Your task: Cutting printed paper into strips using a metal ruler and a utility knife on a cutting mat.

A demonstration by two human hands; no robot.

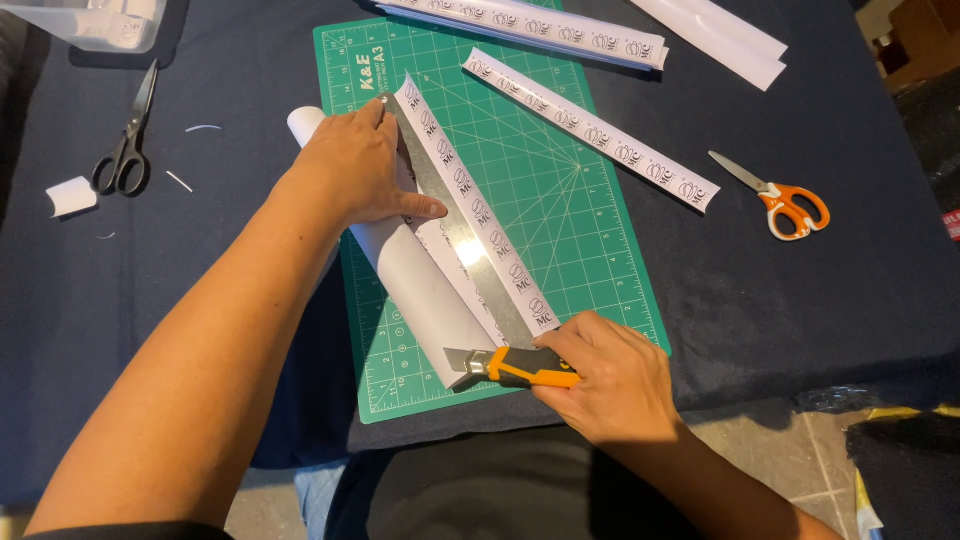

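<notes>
While the metal ruler [462, 235] is being pressed flat along the printed white sheet [420, 285] by the left hand [355, 165], fingers spread and laid down on it, an orange utility knife [512, 367] is being held closed in the right hand [610, 385] at the near end of the ruler. The sheet is lying on the green cutting mat [570, 215], its left part curling up off the mat. For a clean cut, it is judged that the blade should be kept tight against the ruler's edge, the ruler held from shifting, and the left fingertips kept back from the cutting line.

Items are being counted as follows: one cutting mat, one ruler, one knife. Two pairs of scissors are noted on the dark worktop [820, 300]: a black pair [128, 135] at the left, an orange-handled pair [780, 198] at the right. One cut printed strip [590, 130] is lying across the mat; further strips [530, 25] are lying at the far edge, their number not clear.
</notes>
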